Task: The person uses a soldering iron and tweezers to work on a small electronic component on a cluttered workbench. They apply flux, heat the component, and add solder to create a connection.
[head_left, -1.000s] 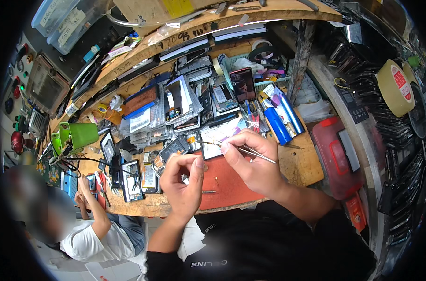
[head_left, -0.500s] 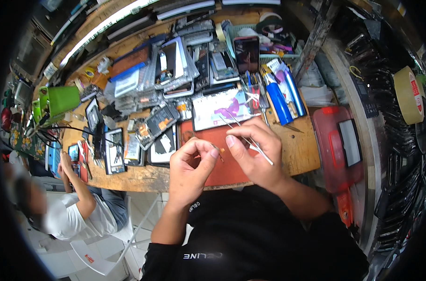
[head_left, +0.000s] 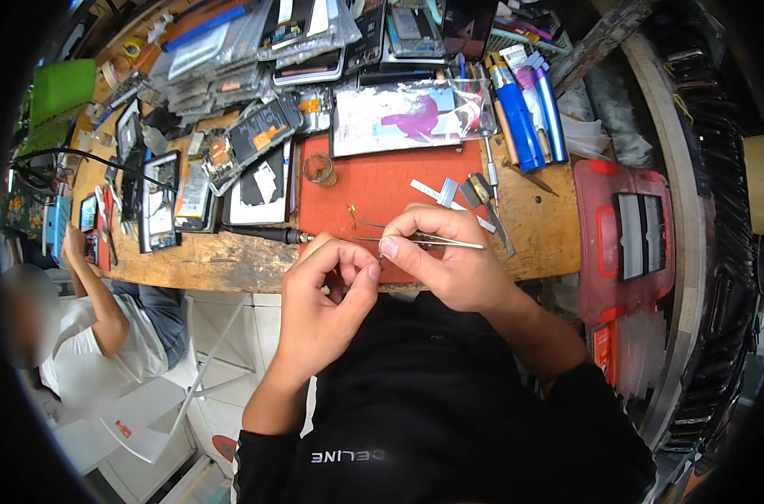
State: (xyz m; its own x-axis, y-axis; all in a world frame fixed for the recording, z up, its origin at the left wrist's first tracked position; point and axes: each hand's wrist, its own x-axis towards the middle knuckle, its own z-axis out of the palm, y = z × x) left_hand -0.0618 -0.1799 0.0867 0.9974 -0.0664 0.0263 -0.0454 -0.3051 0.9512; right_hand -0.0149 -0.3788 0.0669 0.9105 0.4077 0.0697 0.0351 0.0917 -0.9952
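Observation:
My right hand holds thin metal tweezers, their prongs pointing left across the red mat. Close beside it, my left hand is closed, thumb and forefinger pinched together near the mat's front edge. A tiny dark bit shows at those fingertips, too small to name. The fingertips of both hands almost meet. Just beyond them a small copper-coloured strip lies on the mat. A small round glass jar stands farther back, and a black handle with a metal end lies left of my hands.
Phones and phone parts crowd the bench's left and back. A bagged phone screen borders the mat. Blue tubes, a white ruler-like strip and a red case are right. Another person sits at the left.
The view has shifted, and both hands are closer to my body and the mat's front edge. The tweezers now point left. The copper-coloured piece near my left fingertips now lies on the mat.

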